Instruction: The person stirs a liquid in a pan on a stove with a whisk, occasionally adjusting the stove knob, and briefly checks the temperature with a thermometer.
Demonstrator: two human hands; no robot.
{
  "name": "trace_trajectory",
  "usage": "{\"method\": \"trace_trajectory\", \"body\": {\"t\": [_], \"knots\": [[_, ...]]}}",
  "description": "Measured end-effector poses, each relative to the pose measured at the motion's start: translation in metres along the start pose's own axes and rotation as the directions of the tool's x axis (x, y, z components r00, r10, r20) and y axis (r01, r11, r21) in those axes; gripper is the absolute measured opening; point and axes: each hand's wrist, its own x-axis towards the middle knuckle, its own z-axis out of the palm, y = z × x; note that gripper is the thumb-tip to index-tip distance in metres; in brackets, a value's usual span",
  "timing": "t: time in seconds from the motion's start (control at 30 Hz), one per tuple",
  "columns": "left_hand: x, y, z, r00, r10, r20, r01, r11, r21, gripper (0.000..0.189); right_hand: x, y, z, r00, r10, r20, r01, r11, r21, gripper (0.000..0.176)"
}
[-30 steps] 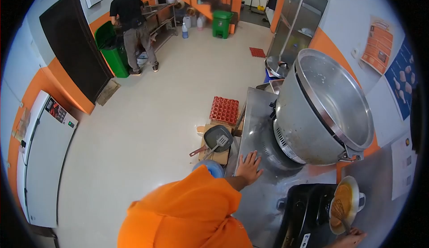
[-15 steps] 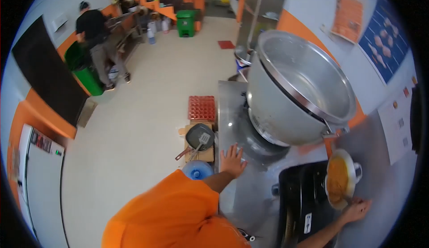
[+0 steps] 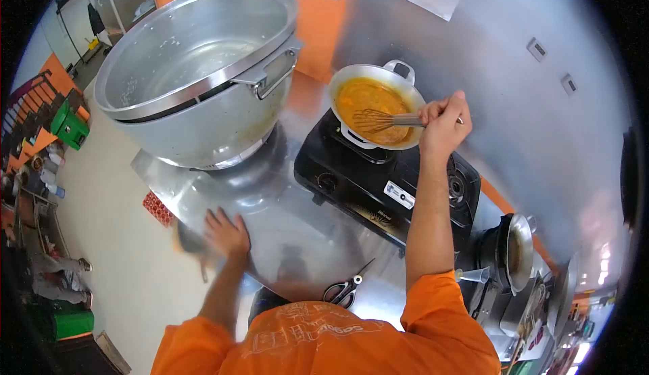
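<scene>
My right hand point(image 3: 444, 123) is closed around the handle of a metal whisk point(image 3: 378, 121). The whisk's wires dip into orange-yellow liquid point(image 3: 365, 98) in a light metal pan point(image 3: 418, 99) with loop handles. That pan sits on the left burner of a black gas stove point(image 3: 365, 202). My left hand point(image 3: 227, 234) rests flat on the steel counter point(image 3: 304, 240) near its left edge, fingers spread and holding nothing. A large metal pot point(image 3: 203, 121) stands beyond it, left of the stove.
Black-handled scissors point(image 3: 343, 291) lie at the counter's near edge. Another pan point(image 3: 519, 253) is right of the stove. A red tray point(image 3: 157, 209) shows beside the counter on the left. A person's legs point(image 3: 61, 280) and green bins point(image 3: 69, 126) are at far left.
My view has swung right toward the stove, so the large pot now appears at left. The whisk in my right hand shows clearly. My left hand is still spread on the counter.
</scene>
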Motion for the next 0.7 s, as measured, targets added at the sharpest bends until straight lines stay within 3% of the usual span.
{"method": "trace_trajectory", "body": {"t": [0.13,0.27,0.5,0.7], "knots": [[0.002,-0.002,0.006,1.0,0.004,-0.001,-0.004,1.0,-0.001,0.062,-0.001,0.009,0.004,0.996,-0.055,0.068,0.059,0.997,-0.049,0.042],[0.0,0.001,-0.007,1.0,0.006,0.009,-0.006,1.0,0.002,0.064,-0.001,0.002,-0.007,0.996,-0.088,0.0,0.087,0.987,-0.133,0.041],[0.0,0.0,-0.006,1.0,-0.006,0.007,0.006,1.0,0.018,0.065,-0.006,-0.004,0.002,0.999,0.04,0.009,-0.04,0.996,0.077,0.043],[0.0,-0.001,-0.005,0.999,-0.022,0.024,0.021,0.999,0.025,0.065,-0.002,0.026,0.005,0.998,-0.068,0.016,0.069,0.992,-0.101,0.041]]}}
